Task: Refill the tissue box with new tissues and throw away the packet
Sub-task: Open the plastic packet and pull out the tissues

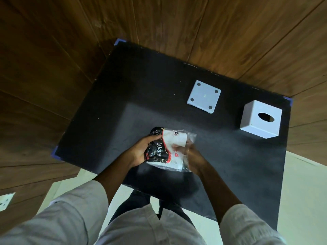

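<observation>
Pale sleeves [74,214] nearest, both forearms reaching forward over the dark table [109,103]. Left hand [141,149] curled around the black end of the tissue packet [166,149], thumb on top. Right hand [192,156] partly behind the clear plastic end, fingers pinching it. Packet held just above the near table edge; "Dove" readable in white script. White tissue box [260,119] stands far right, its flat base plate [203,96] beside it, apart.

A black matte table [159,89] with blue-taped corners stands against dark brown wood-panelled walls [53,68]; a white wall socket [6,200] sits low at left, above pale floor tiles [300,183].
</observation>
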